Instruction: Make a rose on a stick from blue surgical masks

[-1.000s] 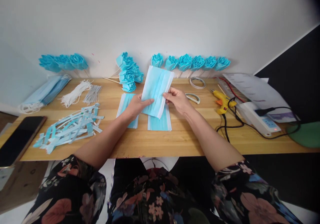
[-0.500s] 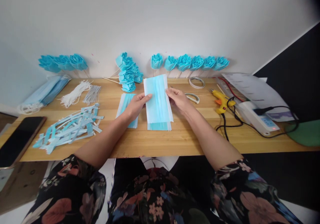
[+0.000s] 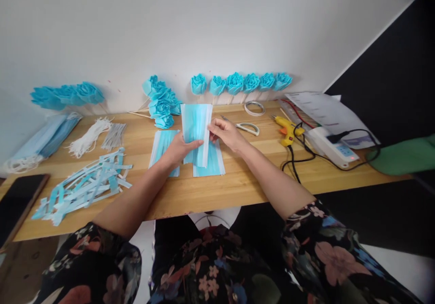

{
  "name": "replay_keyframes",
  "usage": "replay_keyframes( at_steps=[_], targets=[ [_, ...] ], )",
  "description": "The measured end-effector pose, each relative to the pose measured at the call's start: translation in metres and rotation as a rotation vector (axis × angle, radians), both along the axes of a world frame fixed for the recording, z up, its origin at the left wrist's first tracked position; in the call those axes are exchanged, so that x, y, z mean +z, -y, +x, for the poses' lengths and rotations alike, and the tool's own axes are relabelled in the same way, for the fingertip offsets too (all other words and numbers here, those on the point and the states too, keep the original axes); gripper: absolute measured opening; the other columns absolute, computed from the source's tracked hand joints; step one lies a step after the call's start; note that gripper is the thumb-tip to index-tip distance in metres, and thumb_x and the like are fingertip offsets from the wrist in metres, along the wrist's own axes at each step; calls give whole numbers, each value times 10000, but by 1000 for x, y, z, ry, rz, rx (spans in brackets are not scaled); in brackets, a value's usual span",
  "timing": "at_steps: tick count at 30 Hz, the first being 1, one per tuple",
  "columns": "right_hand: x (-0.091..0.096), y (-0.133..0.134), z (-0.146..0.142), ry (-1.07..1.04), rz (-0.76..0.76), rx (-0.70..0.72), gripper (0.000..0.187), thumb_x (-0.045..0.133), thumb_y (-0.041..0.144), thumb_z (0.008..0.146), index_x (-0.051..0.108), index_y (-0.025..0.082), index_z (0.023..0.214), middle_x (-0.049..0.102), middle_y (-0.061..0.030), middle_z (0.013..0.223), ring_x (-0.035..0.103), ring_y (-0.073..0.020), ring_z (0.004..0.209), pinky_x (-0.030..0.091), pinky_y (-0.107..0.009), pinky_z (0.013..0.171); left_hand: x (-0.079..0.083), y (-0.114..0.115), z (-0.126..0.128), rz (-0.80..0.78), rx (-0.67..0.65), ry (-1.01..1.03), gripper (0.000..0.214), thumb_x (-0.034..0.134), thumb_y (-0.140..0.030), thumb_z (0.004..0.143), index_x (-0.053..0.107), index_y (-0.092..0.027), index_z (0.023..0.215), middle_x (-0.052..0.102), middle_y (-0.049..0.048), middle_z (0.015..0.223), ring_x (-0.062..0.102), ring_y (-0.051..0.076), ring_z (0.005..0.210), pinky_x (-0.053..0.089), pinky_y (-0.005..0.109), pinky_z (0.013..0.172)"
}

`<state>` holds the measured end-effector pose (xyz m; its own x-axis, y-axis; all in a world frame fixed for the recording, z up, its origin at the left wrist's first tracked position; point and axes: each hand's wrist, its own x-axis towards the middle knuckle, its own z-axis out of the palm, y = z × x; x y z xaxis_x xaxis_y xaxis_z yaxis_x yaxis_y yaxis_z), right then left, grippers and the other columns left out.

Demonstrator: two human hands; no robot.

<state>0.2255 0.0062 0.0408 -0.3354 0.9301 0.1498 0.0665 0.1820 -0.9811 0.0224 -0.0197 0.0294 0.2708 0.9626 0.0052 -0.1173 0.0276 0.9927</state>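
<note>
A blue pleated face mask (image 3: 195, 122) with white edges and no ear loops visible is held up in front of me. My left hand (image 3: 182, 149) grips its lower left part, thumb across the front. At its right edge, my right hand (image 3: 224, 133) pinches it with bent fingers. Partly hidden behind it, another flat mask piece (image 3: 213, 162) lies on the table. More blue mask fabric (image 3: 163, 143) lies flat beside my left hand and is partly covered by it. Scissors (image 3: 250, 129) rest right of my right hand, their blades mostly hidden.
Blue fabric flowers (image 3: 235, 83) on sticks line the wall, with more flowers (image 3: 160, 102) heaped nearby. Leftward lie cut strips (image 3: 86, 184), white ear loops (image 3: 90, 136), thin wires (image 3: 114, 135), whole masks (image 3: 47, 136) and a phone (image 3: 20, 204). Rightward are tape (image 3: 254, 108), a glue gun (image 3: 287, 129) and a power strip (image 3: 331, 146).
The held mask has shifted left and tilts, uncovering more of the piece on the table behind it. My right hand has moved slightly left and down its edge. The camera view has turned right.
</note>
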Motion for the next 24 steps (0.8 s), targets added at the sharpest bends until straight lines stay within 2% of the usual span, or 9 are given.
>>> replay_keyframes(
  at_steps=[2, 4, 6, 9, 12, 17, 20, 22, 24],
  targets=[
    [8, -6, 16, 200, 167, -88, 393, 555, 579, 940, 624, 205, 839, 729, -31, 839, 652, -164, 740, 502, -291, 701, 0, -2, -3, -14, 58, 16, 561, 939, -455, 607, 744, -155, 1039, 792, 105, 1055, 731, 342, 1044, 586, 483, 948],
    [20, -13, 38, 525, 324, -328, 270, 568, 439, 959, 677, 195, 921, 757, -44, 895, 670, -190, 833, 481, -310, 782, -1, -5, -4, -11, 107, 52, 592, 943, -456, 586, 743, -157, 1056, 791, 110, 1086, 721, 361, 1100, 575, 503, 988],
    [32, -17, 58, 793, 345, -486, 223, 558, 336, 966, 707, 182, 1027, 775, -68, 986, 685, -215, 903, 468, -322, 806, -1, -8, -5, -1, 136, 89, 646, 944, -444, 573, 730, -157, 1111, 785, 115, 1125, 708, 368, 1147, 558, 519, 1029],
    [45, -13, 73, 1179, 228, -434, 251, 604, 307, 947, 732, 179, 1120, 785, -105, 1075, 704, -255, 986, 465, -331, 804, -1, -10, -5, 22, 152, 117, 725, 940, -422, 579, 695, -167, 1211, 769, 118, 1200, 682, 368, 1212, 529, 528, 1082],
    [45, 1, 70, 1470, 129, -338, 379, 625, 386, 946, 704, 168, 1245, 771, -160, 1160, 709, -310, 1052, 469, -348, 782, 2, -9, -4, 39, 141, 136, 741, 920, -424, 627, 667, -176, 1277, 742, 122, 1273, 650, 366, 1273, 506, 528, 1120],
    [27, 25, 50, 1584, 146, -319, 408, 424, 324, 1035, 622, 152, 1349, 763, -198, 1146, 726, -327, 1044, 473, -356, 769, 7, -6, -1, 5, 167, 158, 683, 895, -470, 664, 686, -167, 1239, 737, 131, 1288, 641, 378, 1285, 510, 535, 1118],
    [15, 28, 46, 1549, 181, -364, 410, 411, 286, 1034, 607, 153, 1368, 746, -193, 1193, 717, -322, 1076, 486, -359, 812, 8, -6, 0, -21, 173, 177, 646, 879, -508, 676, 696, -169, 1194, 734, 125, 1302, 641, 373, 1287, 526, 510, 1105],
    [14, 29, 46, 1514, 184, -370, 415, 426, 291, 1033, 601, 162, 1387, 729, -192, 1244, 707, -320, 1107, 496, -365, 852, 9, -6, 0, -30, 175, 170, 644, 870, -531, 677, 698, -161, 1175, 735, 131, 1300, 646, 380, 1277, 534, 512, 1092],
    [23, 33, 47, 1458, 170, -347, 403, 453, 297, 1033, 623, 155, 1369, 723, -196, 1264, 696, -328, 1131, 503, -386, 897, 11, -5, -1, -31, 174, 157, 658, 869, -542, 667, 698, -149, 1167, 744, 141, 1276, 654, 390, 1259, 540, 524, 1078]
  ],
)
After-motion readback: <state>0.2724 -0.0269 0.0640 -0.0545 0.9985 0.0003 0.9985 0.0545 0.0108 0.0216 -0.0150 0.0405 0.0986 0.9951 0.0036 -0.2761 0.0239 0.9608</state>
